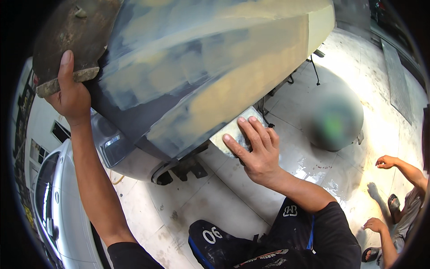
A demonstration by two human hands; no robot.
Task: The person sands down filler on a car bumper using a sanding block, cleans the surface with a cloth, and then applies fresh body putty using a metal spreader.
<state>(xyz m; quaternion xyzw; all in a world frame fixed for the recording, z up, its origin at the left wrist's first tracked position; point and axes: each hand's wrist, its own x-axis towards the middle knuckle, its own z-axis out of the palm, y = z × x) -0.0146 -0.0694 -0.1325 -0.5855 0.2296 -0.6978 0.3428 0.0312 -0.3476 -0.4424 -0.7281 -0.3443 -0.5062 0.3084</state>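
A large curved car body panel (201,76) fills the upper middle, patched with tan filler and grey smears. My left hand (74,101) grips a dark brown stained board (74,36) by its thick, crusted lower edge. The thumb lies over the front of the board, and the other fingers are mostly hidden behind it. At the panel's lower right edge, my right hand (262,157) holds a flat, pale, smudged rectangular plate (231,129). Thumb and fingertips press on its upper face. Whether its underside touches the panel I cannot tell.
Below the panel's left end are a headlight (114,147) and bumper. A silver car (67,193) stands at the left. A blurred round grey shape (333,119) with a green patch appears at the right. Another person's hands (386,161) and sandals show at the lower right, above pale floor tiles.
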